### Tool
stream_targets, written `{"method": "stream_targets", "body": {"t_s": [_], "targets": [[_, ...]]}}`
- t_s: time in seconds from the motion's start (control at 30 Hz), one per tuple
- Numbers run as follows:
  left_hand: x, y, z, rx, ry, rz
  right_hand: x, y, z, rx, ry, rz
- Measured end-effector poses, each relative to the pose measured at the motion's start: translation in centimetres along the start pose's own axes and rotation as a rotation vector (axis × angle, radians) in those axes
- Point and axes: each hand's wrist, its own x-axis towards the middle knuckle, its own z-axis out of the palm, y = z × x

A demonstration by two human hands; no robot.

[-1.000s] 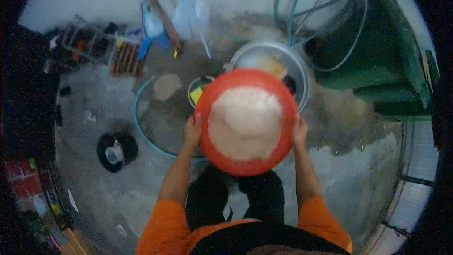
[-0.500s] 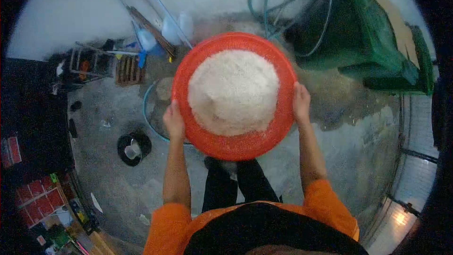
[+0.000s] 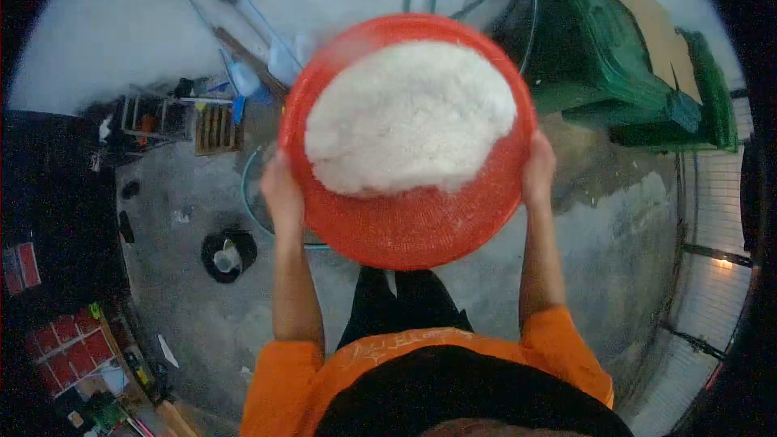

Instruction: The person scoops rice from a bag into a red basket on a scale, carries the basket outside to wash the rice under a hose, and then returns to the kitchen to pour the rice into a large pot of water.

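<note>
Hands [image 3: 282, 192] [image 3: 538, 170] clamped on red basket [image 3: 413, 226] rim; white grain heap [image 3: 409, 117] blurred, fingers hidden behind rim

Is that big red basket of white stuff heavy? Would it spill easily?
Probably heavy: the red basket is heaped with white grains, and both the left hand and right hand grip opposite rims. The grains look loose and sit toward the far side, so tipping further would likely spill them. Its rim looks round, so fairly stiff.
</note>
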Motion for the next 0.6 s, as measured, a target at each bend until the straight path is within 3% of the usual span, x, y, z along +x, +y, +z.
{"method": "stream_targets", "body": {"t_s": [0.07,0.13,0.3,0.37,0.43,0.5,0.53,0.6], "targets": [[2.4,1.3,0.5,0.185,-0.223,-0.072,0.7,-1.7,1.9,-0.281,-0.109,-0.025],[3.6,1.5,2.3,0.102,-0.236,-0.099,2.2,1.1,1.9,-0.119,-0.015,-0.097],[3.1,3.4,2.9,-0.107,-0.263,-0.177,1.2,1.1,2.1,-0.257,0.028,-0.001],[1.6,3.0,3.3,0.232,-0.294,-0.109,0.7,0.8,0.2,-0.241,0.011,-0.060],[1.6,4.0,2.7,0.163,-0.292,-0.026,-0.1,0.4,-0.2,-0.229,0.002,-0.114],[0.2,4.6,1.2,0.094,-0.293,0.030,-0.9,1.4,-1.4,-0.034,-0.013,-0.179],[-0.9,5.0,0.0,-0.088,-0.266,0.016,-2.8,1.4,-2.2,-0.035,-0.011,-0.180],[-1.9,3.8,-1.1,-0.282,-0.225,0.035,-6.2,0.0,-2.7,0.375,0.073,-0.069]]}}
